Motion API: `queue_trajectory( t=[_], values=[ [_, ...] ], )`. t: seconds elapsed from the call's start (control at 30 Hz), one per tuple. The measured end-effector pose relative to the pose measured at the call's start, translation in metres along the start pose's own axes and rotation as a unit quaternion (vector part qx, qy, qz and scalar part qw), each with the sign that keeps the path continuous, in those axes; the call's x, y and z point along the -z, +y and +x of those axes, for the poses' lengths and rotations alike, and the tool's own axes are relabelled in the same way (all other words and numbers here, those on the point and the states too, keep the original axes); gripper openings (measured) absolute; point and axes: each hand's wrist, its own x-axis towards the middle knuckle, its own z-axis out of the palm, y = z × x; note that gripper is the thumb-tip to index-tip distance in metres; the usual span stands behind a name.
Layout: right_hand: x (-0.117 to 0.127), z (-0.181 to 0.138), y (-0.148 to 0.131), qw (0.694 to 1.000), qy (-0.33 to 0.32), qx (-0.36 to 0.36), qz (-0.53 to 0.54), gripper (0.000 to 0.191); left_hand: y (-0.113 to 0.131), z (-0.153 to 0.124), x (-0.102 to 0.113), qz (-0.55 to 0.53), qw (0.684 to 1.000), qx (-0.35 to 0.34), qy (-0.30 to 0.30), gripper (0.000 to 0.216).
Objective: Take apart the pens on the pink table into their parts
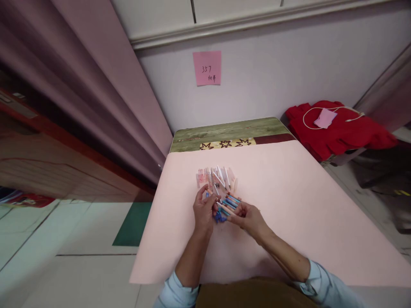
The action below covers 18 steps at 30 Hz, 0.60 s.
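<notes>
My right hand (252, 220) is closed on a pale pen barrel (225, 208), which points left toward my other hand. The fingers of my left hand (204, 211) are curled in a pinch at the barrel's left end; a small piece in them is too small to name. Under and beside my right hand lie several blue-and-orange pens (233, 198). Small blue pieces (219, 216) lie between the hands on the pink sheet. Just beyond my fingers, thin white sticks like pen refills (221, 176) rest across a row of clear and pinkish tubes (202, 176).
A pale pink sheet (276, 179) covers most of the table, whose green patterned top (224, 130) shows at the back. Red cloth (340, 132) with a white cable lies to the right. A pink curtain (128, 85) hangs at left, and a pink note (207, 68) is on the wall.
</notes>
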Motion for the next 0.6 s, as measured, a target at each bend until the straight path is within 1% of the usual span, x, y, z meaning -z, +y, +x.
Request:
queue_trajectory(
  t=[0.1, 0.2, 0.27, 0.37, 0.43, 0.5, 0.6],
  values=[
    [0.011, -0.001, -0.005, 0.992, 0.0, 0.033, -0.122, 0.034, 0.0, 0.006, 0.001, 0.008, 1.0, -0.003, 0.0, 0.077],
    [0.025, -0.001, -0.016, 0.958, 0.031, 0.064, -0.276, 0.033, -0.002, 0.012, 0.005, 0.048, 0.999, -0.024, 0.0, 0.075],
    [0.031, 0.0, -0.023, 0.933, 0.058, 0.073, -0.347, 0.036, -0.003, 0.014, 0.008, 0.12, 0.991, -0.053, -0.01, 0.069],
    [0.032, 0.002, -0.03, 0.914, 0.062, 0.067, -0.395, 0.038, -0.003, 0.012, 0.012, 0.246, 0.964, -0.094, -0.028, 0.059],
    [0.028, 0.003, -0.034, 0.909, 0.05, 0.06, -0.409, 0.035, -0.002, 0.008, 0.013, 0.309, 0.944, -0.114, -0.022, 0.056],
    [0.023, 0.003, -0.038, 0.903, 0.051, 0.062, -0.423, 0.031, 0.0, 0.004, 0.014, 0.35, 0.928, -0.126, -0.011, 0.056],
    [0.017, 0.004, -0.046, 0.882, 0.088, 0.085, -0.455, 0.03, 0.001, 0.002, 0.014, 0.386, 0.912, -0.139, -0.015, 0.054]
  ],
)
